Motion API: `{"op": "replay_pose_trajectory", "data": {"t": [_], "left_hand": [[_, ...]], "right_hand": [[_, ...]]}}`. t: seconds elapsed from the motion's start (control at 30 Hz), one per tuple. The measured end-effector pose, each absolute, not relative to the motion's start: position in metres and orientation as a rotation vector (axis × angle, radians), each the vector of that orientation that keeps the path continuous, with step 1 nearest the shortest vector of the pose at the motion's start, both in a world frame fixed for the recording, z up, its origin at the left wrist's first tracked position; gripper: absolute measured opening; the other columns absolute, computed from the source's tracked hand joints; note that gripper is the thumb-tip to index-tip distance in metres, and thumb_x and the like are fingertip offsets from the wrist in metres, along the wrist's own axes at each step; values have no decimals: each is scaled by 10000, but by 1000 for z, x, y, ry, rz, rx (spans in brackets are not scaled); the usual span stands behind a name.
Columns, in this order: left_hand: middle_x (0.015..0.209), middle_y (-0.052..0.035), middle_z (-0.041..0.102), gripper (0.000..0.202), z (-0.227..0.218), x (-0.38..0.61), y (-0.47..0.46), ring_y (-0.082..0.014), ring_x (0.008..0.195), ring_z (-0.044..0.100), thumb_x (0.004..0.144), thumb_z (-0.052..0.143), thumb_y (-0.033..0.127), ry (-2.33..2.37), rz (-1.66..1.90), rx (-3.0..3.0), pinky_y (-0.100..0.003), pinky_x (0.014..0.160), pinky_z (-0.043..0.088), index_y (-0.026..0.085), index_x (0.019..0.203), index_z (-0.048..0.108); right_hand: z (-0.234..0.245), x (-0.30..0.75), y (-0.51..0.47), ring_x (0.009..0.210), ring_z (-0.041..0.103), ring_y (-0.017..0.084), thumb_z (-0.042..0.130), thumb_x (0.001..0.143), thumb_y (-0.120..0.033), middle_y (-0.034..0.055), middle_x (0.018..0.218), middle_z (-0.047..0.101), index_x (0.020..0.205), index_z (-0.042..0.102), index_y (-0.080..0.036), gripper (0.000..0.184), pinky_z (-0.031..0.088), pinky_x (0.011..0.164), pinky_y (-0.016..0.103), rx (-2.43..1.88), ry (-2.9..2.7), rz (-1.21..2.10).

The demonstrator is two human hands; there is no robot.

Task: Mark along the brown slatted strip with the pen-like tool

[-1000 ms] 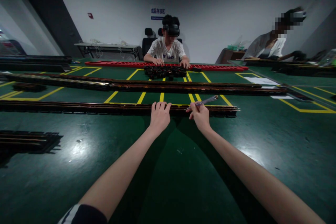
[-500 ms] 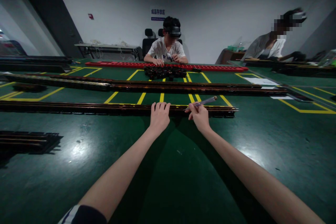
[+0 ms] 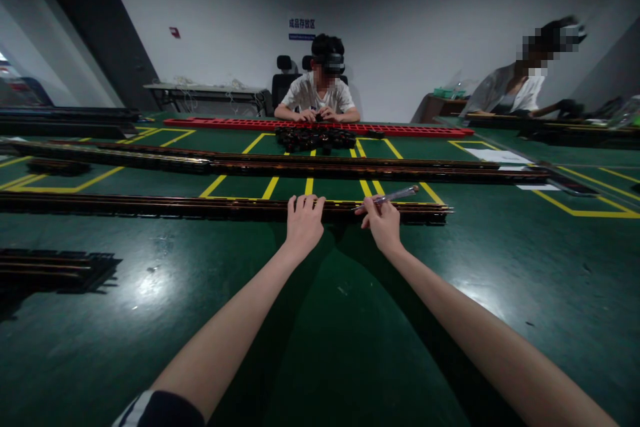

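Observation:
A long bundle of dark strips with thin coppery lines lies across the table in front of me. My left hand is laid over it with its fingers curled onto the top; the thumb is hard to make out. Further right, my right hand is closed like a writing grip around a slim clear-barrelled tool. Whether this is a pen or a small screwdriver I cannot tell. Its thin tip points left, over the strips between my hands. The butt end sticks up to the right.
Behind lies another long row of dark strips, then a heap of small black parts and a red slotted rail. A shorter strip stack is at left. Yellow tape marks the green table. Two people sit across.
My right hand and its tool have shifted very slightly right. My left hand stays on the strips. The person opposite has brought both hands together above the black parts.

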State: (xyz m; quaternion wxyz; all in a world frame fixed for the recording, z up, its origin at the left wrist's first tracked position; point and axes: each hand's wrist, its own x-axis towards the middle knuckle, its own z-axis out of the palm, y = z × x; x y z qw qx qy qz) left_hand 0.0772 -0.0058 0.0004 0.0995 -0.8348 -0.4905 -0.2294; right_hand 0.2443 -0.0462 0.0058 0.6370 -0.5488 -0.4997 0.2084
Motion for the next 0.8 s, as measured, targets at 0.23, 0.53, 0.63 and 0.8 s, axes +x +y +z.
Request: {"op": "replay_pose_trajectory", "data": {"t": [0.23,0.53,0.63,0.8], "left_hand": [[1233,-134,618,463,-1,77,-5,-280,1198,519,842,378,57,-1444,-682,-2467,-511,1081,347,136,1249,582],[1230,-127,621,462,-1,77,-4,-270,1197,521,834,385,41,-1447,-692,-2463,-500,1079,345,139,1241,580],[1228,-127,620,462,-1,76,-4,-271,1197,518,822,395,34,-1490,-710,-2440,-493,1071,353,140,1228,589],[1209,-121,626,462,2,74,-3,-260,1190,521,811,395,36,-1527,-747,-2456,-479,1060,365,155,1210,595]], "right_hand": [[2,247,-43,382,521,91,565,783,-622,24,632,655,760,530,-179,445,436,385,221,-1266,-1116,466],[-1,249,-41,392,534,100,577,774,-620,26,641,669,783,531,-186,436,452,396,227,-1257,-1151,496],[1,248,-42,396,531,95,578,778,-611,36,671,684,783,537,-184,430,454,406,227,-1247,-1207,524],[2,247,-43,402,528,89,571,794,-597,48,710,698,790,546,-180,418,455,413,223,-1234,-1258,556]]}}
